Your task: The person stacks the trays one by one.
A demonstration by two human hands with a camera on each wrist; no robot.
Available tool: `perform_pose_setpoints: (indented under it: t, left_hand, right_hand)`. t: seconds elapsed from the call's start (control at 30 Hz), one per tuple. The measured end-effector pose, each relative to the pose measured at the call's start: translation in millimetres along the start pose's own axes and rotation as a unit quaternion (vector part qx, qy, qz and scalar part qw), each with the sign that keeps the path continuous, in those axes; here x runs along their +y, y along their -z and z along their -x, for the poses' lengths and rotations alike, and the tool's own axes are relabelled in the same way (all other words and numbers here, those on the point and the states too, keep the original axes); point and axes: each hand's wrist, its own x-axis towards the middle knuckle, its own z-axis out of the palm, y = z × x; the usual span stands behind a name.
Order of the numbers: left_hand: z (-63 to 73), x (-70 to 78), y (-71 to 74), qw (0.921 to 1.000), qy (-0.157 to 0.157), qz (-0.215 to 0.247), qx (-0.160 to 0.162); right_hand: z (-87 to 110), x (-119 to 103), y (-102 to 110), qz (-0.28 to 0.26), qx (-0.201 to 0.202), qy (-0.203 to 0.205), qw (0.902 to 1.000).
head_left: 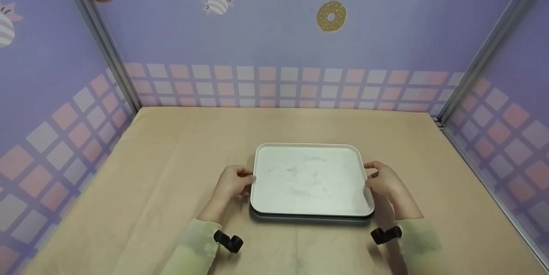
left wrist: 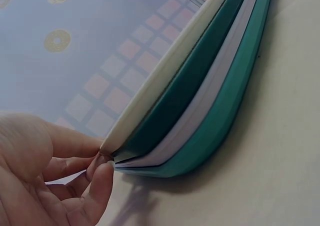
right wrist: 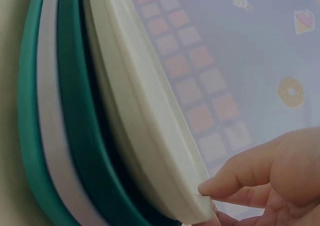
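Note:
A white rectangular tray (head_left: 311, 176) with a raised rim and faint grey smudges tops a stack in the head view. Beneath it, the left wrist view shows a dark green tray (left wrist: 187, 81), a pale lilac tray (left wrist: 207, 93) and a lighter green tray (left wrist: 227, 111) on the tabletop. My left hand (head_left: 233, 180) pinches the white tray's left edge between thumb and fingers. At the opposite edge, my right hand (head_left: 384, 180) grips the rim the same way. A narrow dark gap separates the white tray (right wrist: 150, 116) from the dark green one in the right wrist view.
The stack stands on a beige-covered table (head_left: 193, 137). Purple walls with pink and white checks (head_left: 289, 88) enclose the back and both sides, with metal posts (head_left: 105, 47) at the corners. Black wrist devices (head_left: 228, 241) sit over both pale sleeves.

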Motion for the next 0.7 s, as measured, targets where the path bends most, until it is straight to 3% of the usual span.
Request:
perform_pose_setpoints:
  t: [0.37, 0.53, 0.7]
  left_hand:
    - [-1.3, 1.0, -1.4, 0.9999, 0.008, -0.001, -0.008]
    - [-2.7, 1.2, -1.9, 0.9997, 0.005, 0.014, -0.019]
    - [-3.5, 0.0, -1.2, 0.9998, -0.011, 0.002, -0.017]
  right_hand:
    - [-1.2, 1.5, -2.2, 0.026, -0.002, -0.002, 0.9997]
    - [-0.5, 1.1, -2.0, 0.015, -0.018, -0.013, 0.9997]
    - [0.3, 2.1, -0.6, -0.002, -0.035, -0.02, 0.9992]
